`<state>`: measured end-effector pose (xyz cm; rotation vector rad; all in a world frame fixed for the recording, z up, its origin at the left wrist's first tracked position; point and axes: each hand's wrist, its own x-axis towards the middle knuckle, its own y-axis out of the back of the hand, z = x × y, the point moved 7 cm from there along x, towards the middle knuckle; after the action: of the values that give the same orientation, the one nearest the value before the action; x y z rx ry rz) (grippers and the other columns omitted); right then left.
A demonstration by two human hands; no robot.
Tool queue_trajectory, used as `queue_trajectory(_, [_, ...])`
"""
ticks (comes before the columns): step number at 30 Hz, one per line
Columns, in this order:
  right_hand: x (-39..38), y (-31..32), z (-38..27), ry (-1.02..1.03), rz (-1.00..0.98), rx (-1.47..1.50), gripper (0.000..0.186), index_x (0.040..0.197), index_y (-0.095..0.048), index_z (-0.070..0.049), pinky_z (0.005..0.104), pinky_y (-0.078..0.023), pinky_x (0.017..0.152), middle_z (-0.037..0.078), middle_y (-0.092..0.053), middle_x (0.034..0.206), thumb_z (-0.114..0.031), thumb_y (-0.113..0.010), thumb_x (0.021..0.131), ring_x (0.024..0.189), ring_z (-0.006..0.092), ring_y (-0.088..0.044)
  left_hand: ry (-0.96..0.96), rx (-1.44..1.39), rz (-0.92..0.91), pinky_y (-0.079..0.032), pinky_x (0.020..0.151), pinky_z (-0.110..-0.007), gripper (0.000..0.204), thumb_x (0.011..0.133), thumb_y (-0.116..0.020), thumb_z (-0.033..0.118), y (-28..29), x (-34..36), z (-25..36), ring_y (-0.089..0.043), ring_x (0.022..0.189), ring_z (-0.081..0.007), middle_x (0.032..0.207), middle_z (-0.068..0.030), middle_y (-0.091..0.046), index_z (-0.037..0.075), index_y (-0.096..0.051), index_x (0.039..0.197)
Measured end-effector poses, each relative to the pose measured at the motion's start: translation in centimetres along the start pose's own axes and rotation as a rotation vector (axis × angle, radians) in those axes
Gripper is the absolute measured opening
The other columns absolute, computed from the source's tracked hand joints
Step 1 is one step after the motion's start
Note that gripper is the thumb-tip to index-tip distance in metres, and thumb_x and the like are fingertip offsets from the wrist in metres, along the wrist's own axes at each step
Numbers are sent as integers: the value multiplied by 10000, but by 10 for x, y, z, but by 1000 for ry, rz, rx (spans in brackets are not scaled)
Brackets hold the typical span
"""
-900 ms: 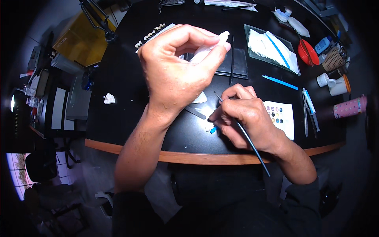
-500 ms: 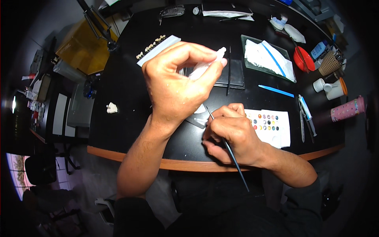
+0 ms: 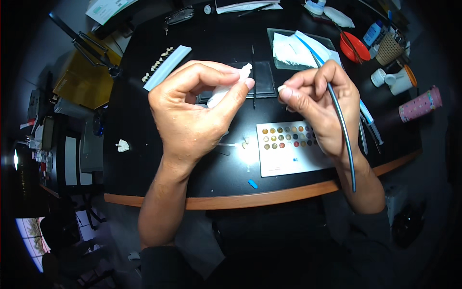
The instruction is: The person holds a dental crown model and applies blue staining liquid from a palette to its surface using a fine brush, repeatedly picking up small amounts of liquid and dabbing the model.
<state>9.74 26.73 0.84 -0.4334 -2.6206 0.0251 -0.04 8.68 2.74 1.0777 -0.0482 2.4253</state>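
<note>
Between thumb and fingers, my left hand (image 3: 187,113) pinches a small white tooth-shaped piece (image 3: 245,72), with a crumpled white tissue (image 3: 218,98) tucked in the palm. To its right, my right hand (image 3: 337,103) is raised with curled fingers around a thin dark-handled brush (image 3: 343,130). The brush's handle slants down past the wrist and its other end points up and away. My right thumb and fingertip come together; whether anything small lies between them I cannot tell. A white card with rows of coloured dots (image 3: 284,161) lies below, partly covered by this hand.
A tooth shade strip (image 3: 167,67) lies at left, a whitish plaster piece (image 3: 123,145) nearer. A thin black tool (image 3: 254,91) crosses a dark flat case (image 3: 266,79). Beyond are a glass plate (image 3: 287,66), red bowl (image 3: 351,53) and pink tumbler (image 3: 420,103). A blue bit (image 3: 253,183) sits near the edge.
My right hand has lifted with the brush and moved right and away, uncovering more of the dotted card. My left hand still pinches the white piece. The whole view has shifted.
</note>
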Motion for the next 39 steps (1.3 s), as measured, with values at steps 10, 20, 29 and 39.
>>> queue_trajectory(10, [1,3,8,-67,41,23,218,895,-458,-11,298,-646,821,228,-688,1026,96,-643,937,934,220,-752,64,-21,-73,-588,746,-260,179,768,-832,-127,-15,-2,2,-720,850,-163,916,-153,-735,-29,-700,837])
queue_trajectory(20, [-4,-1,0,30,84,43,254,895,-450,-23,263,-637,767,226,-720,942,108,-664,937,911,203,-754,129,-38,-114,-590,717,-248,195,748,-839,-138,-21,-7,-1,-717,840,-154,918,-159,-723,-30,-688,806])
queue_trajectory(29, [-3,-3,-2,44,60,65,258,886,-444,-23,266,-637,743,224,-718,922,104,-661,942,885,187,-749,139,-46,-117,-593,717,-246,197,743,-843,-137,-23,-7,1,-722,839,-156,921,-161,-723,-30,-691,809])
queue_trajectory(39, [-3,-4,-2,66,28,54,250,888,-446,-28,260,-633,743,223,-719,927,98,-653,949,878,180,-749,102,14,-121,-596,748,-255,199,731,-854,-130,-22,-8,0,-726,837,-159,922,-157,-728,-23,-702,800])
